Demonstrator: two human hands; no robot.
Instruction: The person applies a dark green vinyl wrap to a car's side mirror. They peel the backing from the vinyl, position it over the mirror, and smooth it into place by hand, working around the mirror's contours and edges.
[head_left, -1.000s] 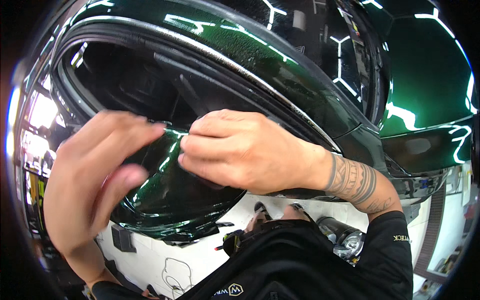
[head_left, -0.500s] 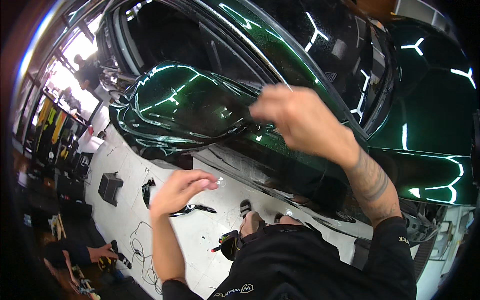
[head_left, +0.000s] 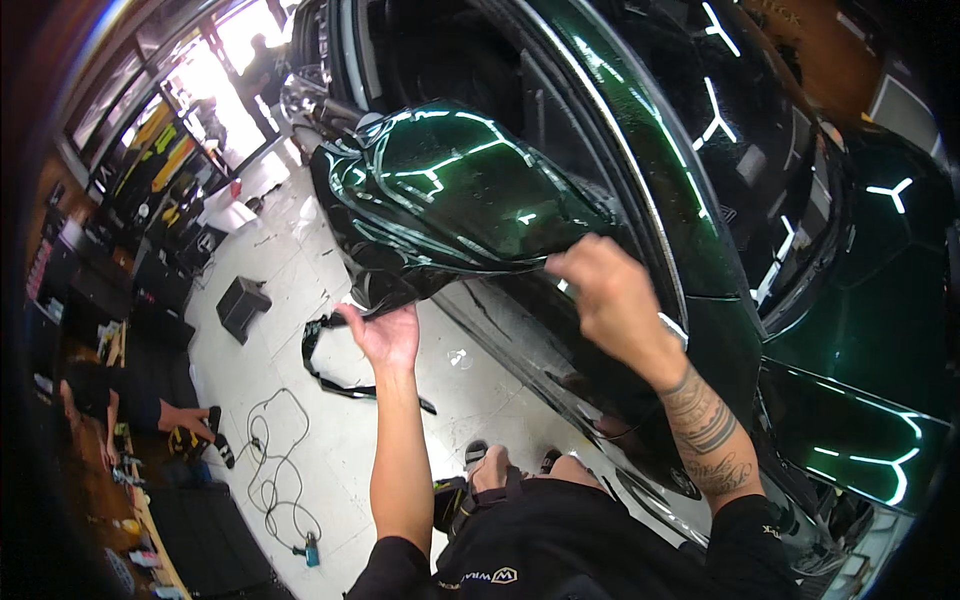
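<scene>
Glossy dark green film covers the car's side mirror, smooth on top and gathered in folds along its left and lower sides. My left hand is under the mirror's lower left end, palm up, holding the dark loose edge of the film; its fingertips are hidden behind it. At the mirror's inner end, beside the door, my right hand is closed and slightly blurred. The film's lower edge runs taut to its fingers.
The green car fills the right side. On the white floor lie a black step stool, a curled dark strip, a looped cable and a teal power tool. Another person is at the far left.
My left hand has risen to the film's lower edge under the mirror. The right hand has come down to the mirror's inner end. The view has shifted leftward.
</scene>
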